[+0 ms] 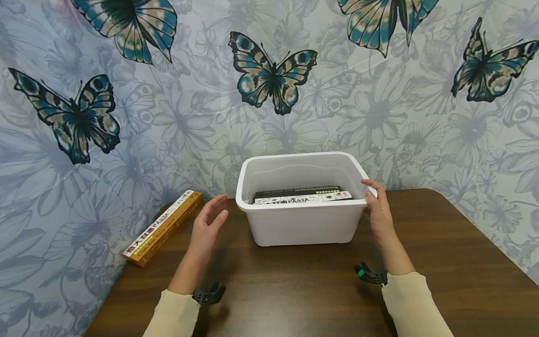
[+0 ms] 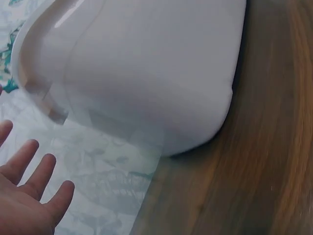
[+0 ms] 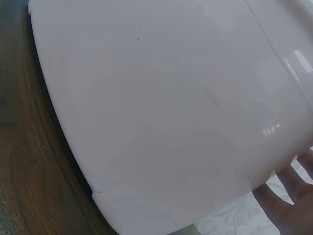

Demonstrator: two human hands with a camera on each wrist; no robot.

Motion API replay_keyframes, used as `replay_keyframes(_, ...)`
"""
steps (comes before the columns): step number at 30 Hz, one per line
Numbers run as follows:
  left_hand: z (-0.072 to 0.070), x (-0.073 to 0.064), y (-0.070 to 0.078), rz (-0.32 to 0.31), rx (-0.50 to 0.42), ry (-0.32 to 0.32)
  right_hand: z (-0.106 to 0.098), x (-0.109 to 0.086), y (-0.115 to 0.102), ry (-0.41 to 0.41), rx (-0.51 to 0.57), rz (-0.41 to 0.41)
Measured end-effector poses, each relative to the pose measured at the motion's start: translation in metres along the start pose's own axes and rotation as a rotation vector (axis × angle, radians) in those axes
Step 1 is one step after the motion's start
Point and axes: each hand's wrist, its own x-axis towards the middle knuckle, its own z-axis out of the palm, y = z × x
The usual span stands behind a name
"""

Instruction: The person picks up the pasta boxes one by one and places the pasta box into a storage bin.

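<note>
A white plastic storage bin [image 1: 303, 228] stands upright on the wooden table. Inside it lie a black box [image 1: 294, 192] and a white box marked PASTA [image 1: 300, 200], their lower parts hidden by the front wall. My right hand [image 1: 379, 213] grips the bin's right rim between thumb and fingers; in the right wrist view its fingers [image 3: 288, 188] lie against the bin's side. Off the bin's left side, my left hand [image 1: 206, 224] is held with fingers spread and nothing in it. An orange-brown pasta box [image 1: 165, 229] lies slantwise left of that hand.
Behind the table hangs a pale floral cloth [image 1: 278, 135] with large blue-green butterflies. The dark wooden table [image 1: 290, 290] ends at a slanting right edge. Each wrist wears a dark band, such as the left wristband [image 1: 209, 294].
</note>
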Motion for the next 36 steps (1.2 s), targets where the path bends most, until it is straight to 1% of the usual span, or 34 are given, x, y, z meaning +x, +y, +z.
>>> replay_keyframes(5,-0.012,-0.003,-0.004,-0.01,0.009,0.069,0.0,0.001,-0.001,0.007,-0.01,0.008)
replay_keyframes(10,-0.026,-0.007,-0.007,-0.052,0.024,0.115,0.0,0.001,-0.001,0.005,-0.014,0.008)
replay_keyframes(18,-0.046,-0.014,-0.011,-0.118,0.083,0.198,-0.001,0.0,0.0,-0.002,-0.007,-0.001)
replay_keyframes(22,-0.059,-0.016,-0.013,-0.147,0.111,0.248,-0.001,0.001,0.001,-0.003,0.0,0.001)
replay_keyframes(27,-0.076,-0.019,-0.015,-0.187,0.117,0.311,0.0,0.001,0.0,-0.008,-0.006,-0.01)
replay_keyframes(36,-0.108,-0.026,-0.02,-0.261,0.201,0.386,-0.001,0.001,0.001,-0.004,-0.028,-0.021)
